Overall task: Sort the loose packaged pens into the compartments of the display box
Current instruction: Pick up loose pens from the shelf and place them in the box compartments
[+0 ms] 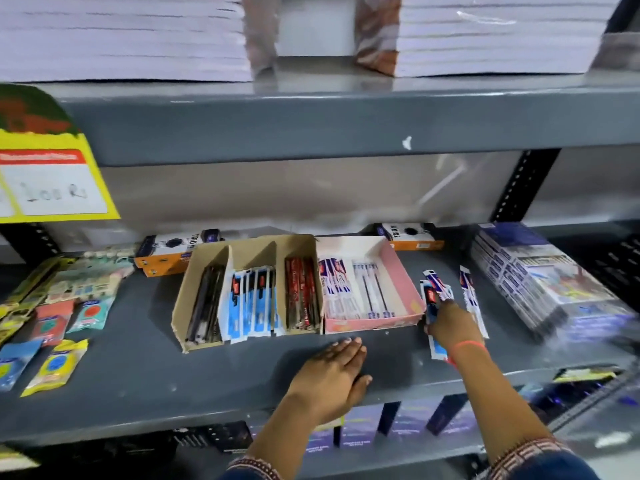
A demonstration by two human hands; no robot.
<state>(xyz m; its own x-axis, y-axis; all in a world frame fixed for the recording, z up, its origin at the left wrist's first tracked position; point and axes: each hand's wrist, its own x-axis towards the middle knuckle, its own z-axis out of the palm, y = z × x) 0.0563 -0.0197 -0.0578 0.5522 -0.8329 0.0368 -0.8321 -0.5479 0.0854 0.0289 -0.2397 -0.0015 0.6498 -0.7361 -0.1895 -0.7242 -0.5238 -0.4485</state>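
Three-compartment display box (194,289), two hands

Right hand (448,323) grips loose packaged pens (437,289) beside pink tray (408,289); left hand (332,372) flat on shelf (138,375), seemingly empty.

We are in a stationery shop: grey metal shelves (138,375) hold goods laid out for sale. At the left of the frame hangs a yellow price tag (55,181) with a handwritten price. Paper stacks (121,36) fill the top, and packaged pens (254,299) sit in a cardboard box (183,306) at centre.
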